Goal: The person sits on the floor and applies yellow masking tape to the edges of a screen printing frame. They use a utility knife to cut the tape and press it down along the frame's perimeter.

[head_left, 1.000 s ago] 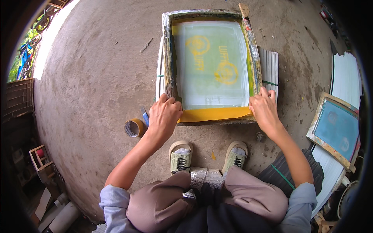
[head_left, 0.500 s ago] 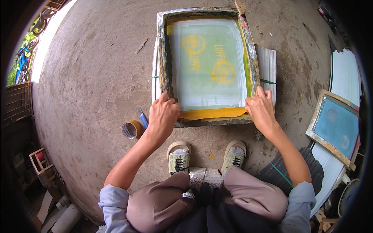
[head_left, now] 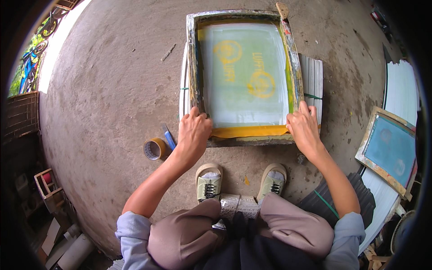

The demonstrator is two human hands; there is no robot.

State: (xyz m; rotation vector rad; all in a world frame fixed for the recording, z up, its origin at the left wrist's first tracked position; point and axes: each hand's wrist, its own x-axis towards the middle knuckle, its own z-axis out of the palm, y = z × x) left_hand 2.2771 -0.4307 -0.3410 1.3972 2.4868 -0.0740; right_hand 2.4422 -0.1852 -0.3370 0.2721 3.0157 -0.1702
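Observation:
A wooden printing screen frame (head_left: 194, 67) with pale green mesh and yellow round marks lies on a stack of white sheets (head_left: 312, 76) on the concrete floor. Yellow tape runs along its near edge. My left hand (head_left: 193, 132) grips the frame's near left corner. My right hand (head_left: 303, 128) grips the near right corner. Both forearms reach forward from my squatting body, and my two shoes sit just behind the frame.
A roll of tan tape (head_left: 154, 149) and a blue tool (head_left: 169, 140) lie left of my left hand. A second screen frame with blue mesh (head_left: 389, 150) leans at the right on white sheets (head_left: 400, 94). Crates and clutter stand at the left.
The frame with my hands on it sits slightly further left and lower in view than a second ago. My grip on both near corners is unchanged.

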